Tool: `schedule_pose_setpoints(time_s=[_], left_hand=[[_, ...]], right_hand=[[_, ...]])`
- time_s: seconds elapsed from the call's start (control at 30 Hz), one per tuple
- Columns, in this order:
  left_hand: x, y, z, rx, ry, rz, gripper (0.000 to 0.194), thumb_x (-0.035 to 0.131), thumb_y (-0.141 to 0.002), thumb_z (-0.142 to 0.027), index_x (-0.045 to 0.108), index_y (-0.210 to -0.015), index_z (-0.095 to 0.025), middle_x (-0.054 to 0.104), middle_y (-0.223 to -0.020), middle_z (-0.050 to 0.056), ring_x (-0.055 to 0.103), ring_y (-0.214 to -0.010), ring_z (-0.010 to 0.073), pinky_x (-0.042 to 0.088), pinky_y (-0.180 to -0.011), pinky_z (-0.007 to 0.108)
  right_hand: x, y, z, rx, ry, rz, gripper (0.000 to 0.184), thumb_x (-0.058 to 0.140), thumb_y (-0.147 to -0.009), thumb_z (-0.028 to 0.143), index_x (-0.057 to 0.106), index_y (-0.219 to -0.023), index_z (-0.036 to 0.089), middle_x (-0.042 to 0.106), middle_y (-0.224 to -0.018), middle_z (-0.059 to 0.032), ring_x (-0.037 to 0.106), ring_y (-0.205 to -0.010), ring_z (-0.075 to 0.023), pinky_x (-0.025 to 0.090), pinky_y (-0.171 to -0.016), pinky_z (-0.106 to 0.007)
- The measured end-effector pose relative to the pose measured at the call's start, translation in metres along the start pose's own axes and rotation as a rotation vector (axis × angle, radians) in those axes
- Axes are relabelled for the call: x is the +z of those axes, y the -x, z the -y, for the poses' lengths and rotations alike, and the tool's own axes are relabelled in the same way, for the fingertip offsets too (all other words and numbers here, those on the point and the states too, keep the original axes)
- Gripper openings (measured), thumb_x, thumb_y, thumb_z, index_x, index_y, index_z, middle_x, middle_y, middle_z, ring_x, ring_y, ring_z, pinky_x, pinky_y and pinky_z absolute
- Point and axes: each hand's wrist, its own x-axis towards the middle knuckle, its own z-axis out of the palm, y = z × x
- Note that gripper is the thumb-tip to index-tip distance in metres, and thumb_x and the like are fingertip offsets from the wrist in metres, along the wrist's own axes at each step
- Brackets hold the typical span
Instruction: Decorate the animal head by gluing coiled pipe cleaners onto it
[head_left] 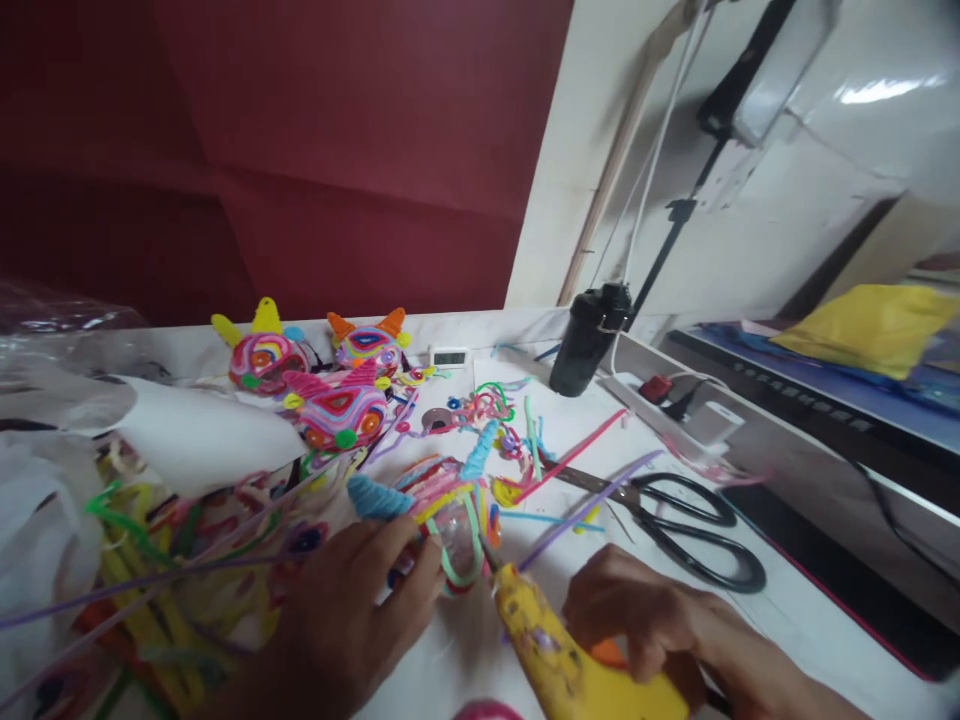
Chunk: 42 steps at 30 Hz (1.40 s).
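Note:
My left hand (367, 585) is closed on the near left side of a pipe-cleaner animal head (442, 490) with blue ears and striped yellow, pink and green bands. A clear, bare patch shows inside its pale green loop. In my right hand (645, 620) is a yellow hot glue gun (555, 650), fingers wrapped round its handle near the orange trigger. The gun's metal nozzle points at the right edge of the green loop; whether it touches cannot be made out.
Three similar animal heads (341, 405) stand behind. Black-handled scissors (675, 510) and a purple pipe cleaner (592, 510) lie to the right. A black cylinder (589, 340), a power strip (675, 410) and a small digital clock (448, 357) are farther back. Pipe cleaners (150, 590) heap at left.

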Motion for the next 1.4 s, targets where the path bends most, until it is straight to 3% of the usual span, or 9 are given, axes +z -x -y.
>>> schedule_pose_setpoints(time_s=[0.17, 0.33, 0.57, 0.7, 0.8, 0.9, 1.03, 1.17, 1.4], left_hand=[[-0.003, -0.006, 0.004, 0.042, 0.035, -0.030, 0.019, 0.058, -0.090, -0.014, 0.064, -0.108, -0.016, 0.066, -0.102, 0.008, 0.065, -0.083, 0.0157, 0.050, -0.076, 0.029], [-0.002, -0.007, 0.006, 0.000, 0.039, -0.023, 0.020, 0.061, -0.088, -0.016, 0.063, -0.108, -0.019, 0.065, -0.104, 0.007, 0.065, -0.084, 0.0163, 0.051, -0.077, 0.030], [-0.002, -0.008, 0.008, 0.049, 0.012, -0.028, 0.015, 0.056, -0.092, -0.016, 0.063, -0.106, -0.016, 0.064, -0.100, 0.009, 0.063, -0.080, 0.0169, 0.048, -0.073, 0.031], [-0.004, -0.011, 0.007, 0.045, 0.024, -0.011, 0.014, 0.054, -0.094, -0.017, 0.062, -0.105, -0.015, 0.062, -0.101, 0.009, 0.063, -0.079, 0.0152, 0.049, -0.072, 0.029], [-0.006, -0.010, 0.004, 0.028, 0.046, 0.009, 0.016, 0.051, -0.095, -0.016, 0.062, -0.107, -0.015, 0.061, -0.102, 0.008, 0.063, -0.081, 0.0142, 0.050, -0.073, 0.028], [-0.008, -0.010, 0.000, 0.015, 0.039, 0.011, 0.018, 0.057, -0.092, -0.016, 0.062, -0.109, -0.015, 0.062, -0.103, 0.009, 0.064, -0.082, 0.0154, 0.052, -0.074, 0.029], [-0.010, -0.009, -0.003, 0.003, 0.039, 0.004, 0.017, 0.060, -0.090, -0.016, 0.063, -0.107, -0.014, 0.065, -0.101, 0.010, 0.064, -0.082, 0.0162, 0.053, -0.074, 0.030], [-0.010, -0.007, -0.003, 0.007, 0.062, 0.058, 0.021, 0.057, -0.091, -0.017, 0.062, -0.111, -0.015, 0.065, -0.103, 0.009, 0.064, -0.083, 0.0161, 0.052, -0.075, 0.030], [-0.009, -0.008, -0.004, 0.031, 0.057, 0.016, 0.018, 0.061, -0.087, -0.016, 0.064, -0.105, -0.015, 0.066, -0.101, 0.009, 0.064, -0.082, 0.0167, 0.052, -0.076, 0.031]], right_hand=[[-0.009, 0.020, -0.009, 0.162, 0.013, 0.195, 0.022, 0.069, -0.084, 0.027, 0.054, -0.101, 0.025, 0.061, -0.110, -0.0102, 0.057, -0.106, -0.0239, 0.052, -0.080, -0.035], [-0.006, 0.030, -0.021, 0.100, 0.229, 0.249, 0.030, 0.064, -0.073, 0.009, 0.060, -0.101, 0.019, 0.065, -0.101, -0.0105, 0.057, -0.105, -0.0244, 0.049, -0.087, -0.039], [-0.022, 0.003, -0.013, -0.010, 0.501, 0.300, 0.029, 0.059, -0.086, 0.016, 0.062, -0.114, 0.016, 0.065, -0.116, -0.0117, 0.056, -0.112, -0.0240, 0.042, -0.100, -0.042], [-0.023, -0.019, -0.043, -0.056, 0.970, 0.253, 0.023, 0.045, -0.094, 0.013, 0.064, -0.109, 0.014, 0.065, -0.106, -0.0124, 0.055, -0.101, -0.0264, 0.042, -0.086, -0.044], [-0.017, -0.028, -0.068, -0.122, 1.143, 0.267, 0.025, 0.041, -0.100, 0.017, 0.065, -0.092, 0.016, 0.064, -0.093, -0.0092, 0.054, -0.088, -0.0238, 0.040, -0.077, -0.041], [-0.015, -0.031, -0.075, -0.197, 1.139, 0.256, 0.032, 0.037, -0.102, 0.017, 0.062, -0.083, 0.015, 0.064, -0.087, -0.0091, 0.053, -0.083, -0.0235, 0.039, -0.077, -0.042], [-0.020, -0.030, -0.053, -0.237, 0.948, 0.202, 0.024, 0.035, -0.101, 0.012, 0.058, -0.094, 0.016, 0.064, -0.093, -0.0092, 0.056, -0.087, -0.0217, 0.041, -0.084, -0.041], [-0.018, -0.040, -0.021, -0.198, 0.700, 0.103, 0.014, 0.039, -0.102, 0.014, 0.051, -0.106, 0.020, 0.062, -0.090, -0.0047, 0.059, -0.076, -0.0148, 0.045, -0.065, -0.026], [-0.003, -0.079, -0.012, -0.346, 0.692, 0.029, 0.015, 0.042, -0.102, 0.016, 0.056, -0.098, 0.016, 0.057, -0.081, -0.0043, 0.054, -0.070, -0.0149, 0.042, -0.062, -0.026]])
